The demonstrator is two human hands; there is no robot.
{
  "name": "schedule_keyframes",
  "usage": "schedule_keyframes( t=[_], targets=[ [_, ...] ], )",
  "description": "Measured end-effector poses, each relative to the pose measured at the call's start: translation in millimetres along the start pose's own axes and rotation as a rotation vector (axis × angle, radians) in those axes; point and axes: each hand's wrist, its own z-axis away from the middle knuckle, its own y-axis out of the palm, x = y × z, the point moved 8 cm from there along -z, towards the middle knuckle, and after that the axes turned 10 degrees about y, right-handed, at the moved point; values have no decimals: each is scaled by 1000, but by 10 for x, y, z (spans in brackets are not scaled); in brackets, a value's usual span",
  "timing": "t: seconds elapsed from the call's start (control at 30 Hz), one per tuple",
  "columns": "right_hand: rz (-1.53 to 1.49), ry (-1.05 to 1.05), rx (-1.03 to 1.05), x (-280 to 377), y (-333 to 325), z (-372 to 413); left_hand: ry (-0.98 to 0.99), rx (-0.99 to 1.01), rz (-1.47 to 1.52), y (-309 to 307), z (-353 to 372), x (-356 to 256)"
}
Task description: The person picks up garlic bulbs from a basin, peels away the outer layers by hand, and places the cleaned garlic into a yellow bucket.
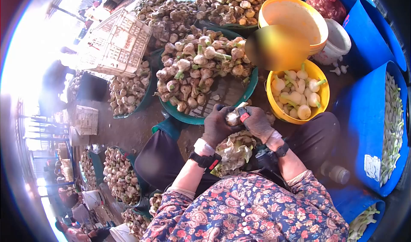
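Note:
My left hand, in a dark glove, is closed around a pale garlic bulb above my lap. My right hand, also gloved, meets it from the other side, fingers bent and pressed to the bulb. A small red piece shows at these fingers; I cannot tell whether it is tape or part of a tool. Below both hands lies a heap of papery peelings. Just ahead, a green tub holds many unpeeled bulbs with cut stems. To its right, a yellow bucket contains cleaned white bulbs.
Stacked yellow buckets and a white bucket stand behind at the right. Blue bins with pale stalks line the right side. A white crate sits upper left among more garlic tubs. A clear bottle lies by my right knee.

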Motion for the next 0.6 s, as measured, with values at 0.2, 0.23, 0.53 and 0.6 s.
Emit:
schedule_keyframes(
  t=[0.2, 0.23, 0.53, 0.6],
  targets=[
    [-793, 295, 343, -139, 221, 80, -252, -131, 680, 39, 174, 191],
    [-766, 318, 347, -43, 224, 128, -299, -216, 787, 103, 220, 190],
    [-715, 343, 545, -384, 424, 34, 227, -83, -214, -215, 154, -324],
    [-835, 671, 536, -447, 566, 119, 355, 112, -289, -34, 217, -309]
  ],
)
